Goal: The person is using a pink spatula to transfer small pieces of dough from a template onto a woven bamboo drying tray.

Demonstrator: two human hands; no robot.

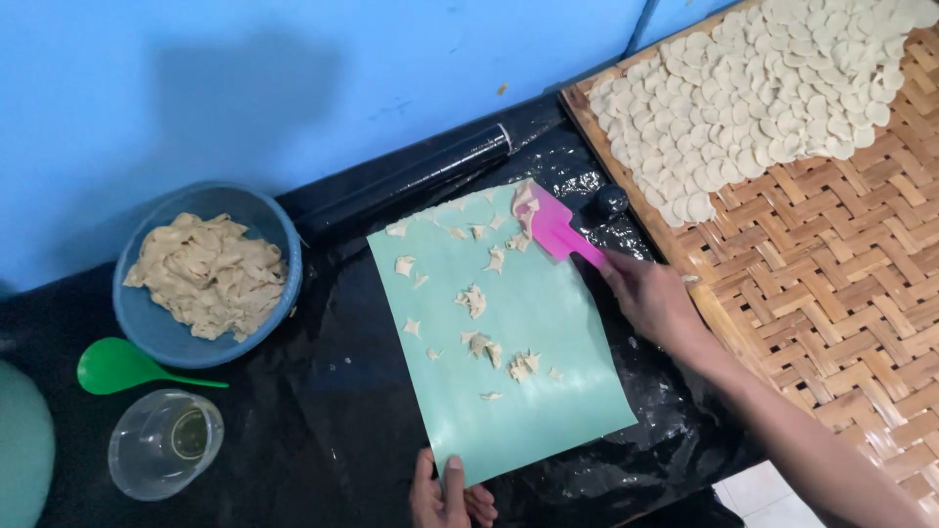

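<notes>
Right hand (650, 298) fingers clenched on pink scraper (556, 231), its blade at the top edge of the green sheet (518, 391). Left hand (445, 494) pinches the sheet's near edge. Risk: a hard push flicks dough scraps (474, 300) onto the black bench (323, 411).

A black plastic-covered surface (323, 411) runs across the lower frame. On it lie a green mat (533, 372) at centre, a blue bowl (147, 328) at left, a green spoon (122, 367) and clear cup (164, 445) at lower left, a black roll (406, 181) above, and a woven bamboo tray (841, 264) at right.
</notes>
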